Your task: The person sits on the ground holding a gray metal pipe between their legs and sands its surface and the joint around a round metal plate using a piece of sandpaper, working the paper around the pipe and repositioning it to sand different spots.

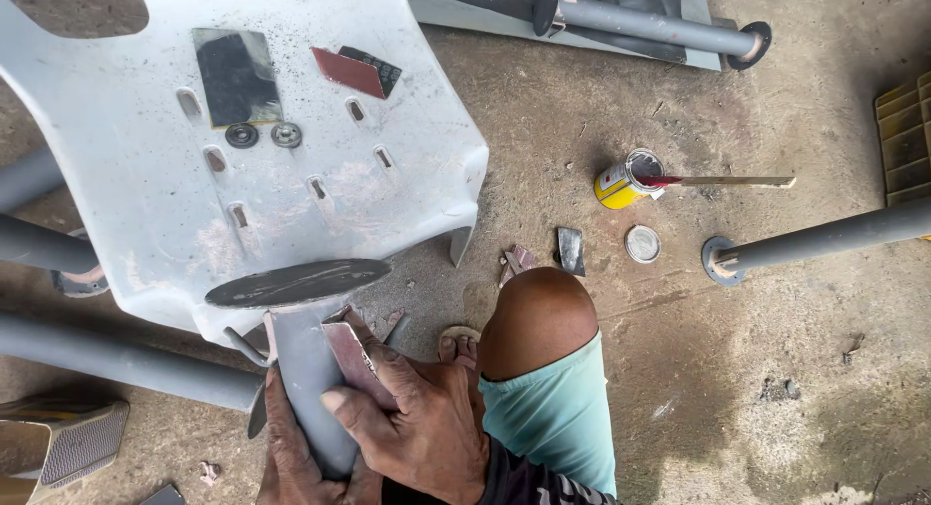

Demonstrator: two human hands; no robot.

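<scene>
Down low, the left hand (291,437) wraps its grip from below around a grey pipe (315,389) with a dark round flange (296,283) at its far end, just beyond the fingers. The right hand (422,423) presses a reddish sandpaper sheet (354,362) against the pipe. Rigid and likely heavy, the pipe seems best held mid-shaft; the thin sandpaper flexes easily.

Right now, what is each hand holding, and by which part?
The left hand grips the grey pipe near its lower end; the right hand presses a sandpaper piece against the pipe's side.
</scene>
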